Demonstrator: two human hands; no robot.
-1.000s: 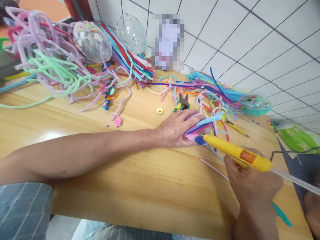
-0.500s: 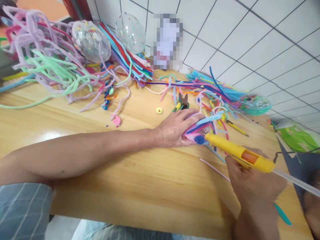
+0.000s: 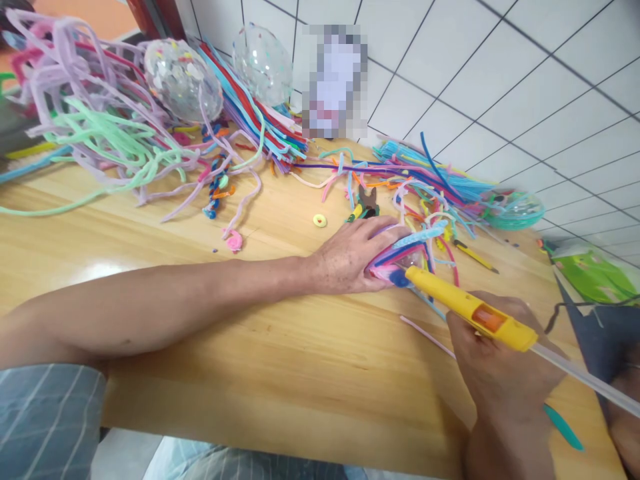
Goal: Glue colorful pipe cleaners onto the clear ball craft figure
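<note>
Up close, my left hand (image 3: 350,263) clasps a bundle of pipe cleaners (image 3: 397,255) on the table (image 3: 260,360); my right hand (image 3: 503,377), grip wrapped round the glue gun (image 3: 470,308), touches its nozzle there.

Not much to the outfit tbh: a short sleeve (image 3: 50,420) on the left arm (image 3: 175,307), pale blue-grey fabric with thin white stripes, a bit crumpled, ending in a plain hem. Below that the arm is bare all the way down to the left grip (image 3: 350,263). The same striped cloth (image 3: 225,463) shows along the bottom edge, under the arm. The right grip (image 3: 500,373) and its wrist are bare too
</note>
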